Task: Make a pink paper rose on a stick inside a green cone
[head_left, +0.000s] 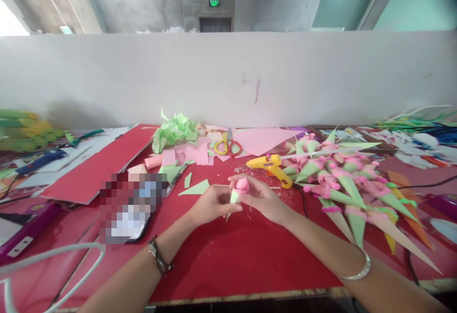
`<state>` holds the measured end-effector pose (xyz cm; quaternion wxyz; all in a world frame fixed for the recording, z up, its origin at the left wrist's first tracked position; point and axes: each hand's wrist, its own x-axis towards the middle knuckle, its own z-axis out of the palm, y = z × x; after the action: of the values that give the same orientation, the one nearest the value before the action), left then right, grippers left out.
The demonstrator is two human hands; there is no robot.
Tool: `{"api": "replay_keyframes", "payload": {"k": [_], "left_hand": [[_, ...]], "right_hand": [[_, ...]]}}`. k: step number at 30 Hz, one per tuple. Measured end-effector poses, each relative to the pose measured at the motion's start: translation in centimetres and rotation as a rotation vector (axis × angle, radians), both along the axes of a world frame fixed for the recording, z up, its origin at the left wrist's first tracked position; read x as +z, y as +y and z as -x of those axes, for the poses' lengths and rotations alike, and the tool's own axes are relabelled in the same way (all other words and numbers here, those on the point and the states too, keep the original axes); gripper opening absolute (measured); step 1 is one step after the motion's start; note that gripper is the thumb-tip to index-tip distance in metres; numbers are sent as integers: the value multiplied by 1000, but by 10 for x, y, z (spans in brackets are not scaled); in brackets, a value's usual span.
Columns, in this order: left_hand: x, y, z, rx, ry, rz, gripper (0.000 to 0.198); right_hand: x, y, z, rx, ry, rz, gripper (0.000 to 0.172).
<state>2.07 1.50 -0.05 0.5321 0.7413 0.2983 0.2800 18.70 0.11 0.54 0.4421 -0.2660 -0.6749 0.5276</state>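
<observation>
Both my hands meet over the middle of the red table (214, 256). My left hand (209, 206) is closed round the pale green cone of a small paper flower (240, 188). My right hand (259, 197) pinches the pink rolled top of that same flower. A yellow hot glue gun (270, 166) lies just behind my right hand. To the right is a heap of finished paper flowers (339, 179) with green cones and pink tops.
Yellow and red scissors (227, 146), pink paper sheets (264, 139) and crumpled green paper (174, 132) lie at the back by the white partition. A phone (132, 210) lies left of my hands. A blue glue gun (39, 160) and cables are at far left.
</observation>
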Motion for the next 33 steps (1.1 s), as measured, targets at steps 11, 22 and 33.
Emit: {"api": "replay_keyframes", "payload": {"k": [11,22,33], "left_hand": [[1,-1,-1,218,226,-397,33],[3,-8,-5,260,328,-404,35],[3,-10,-8,245,251,-328,42]], "right_hand": [[1,0,-2,-109,-92,-105,27],[-2,2,-1,-110,-50,-11,25],[1,2,-2,-95,-61,-11,19]]}}
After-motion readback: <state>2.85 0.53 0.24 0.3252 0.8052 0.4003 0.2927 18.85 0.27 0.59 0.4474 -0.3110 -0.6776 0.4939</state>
